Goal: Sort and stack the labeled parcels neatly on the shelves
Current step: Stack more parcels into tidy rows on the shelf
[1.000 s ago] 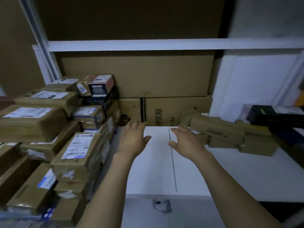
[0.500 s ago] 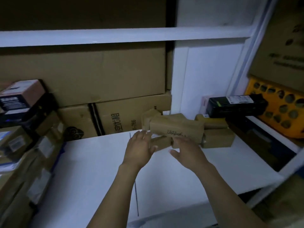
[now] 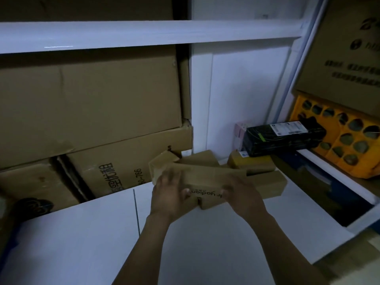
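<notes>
Bare left hand (image 3: pixel 170 195), right hand (image 3: pixel 245 196), forearms (image 3: pixel 144 245)

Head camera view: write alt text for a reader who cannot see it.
The left hand and right hand grip a long brown parcel among smaller brown boxes on a white shelf. Large cartons stand behind; a black labeled parcel lies to the right.

This is a dim parcel storeroom: white shelves (image 3: pixel 123 36) span the wall, with big cardboard cartons (image 3: pixel 88 103) stacked along the back edge of the lower shelf. Small brown parcels (image 3: pixel 265 183) and a black parcel (image 3: pixel 267 140) bearing a shipping label crowd its back right corner, near a yellow plastic crate (image 3: pixel 357 153) under another printed carton (image 3: pixel 345 58).
</notes>
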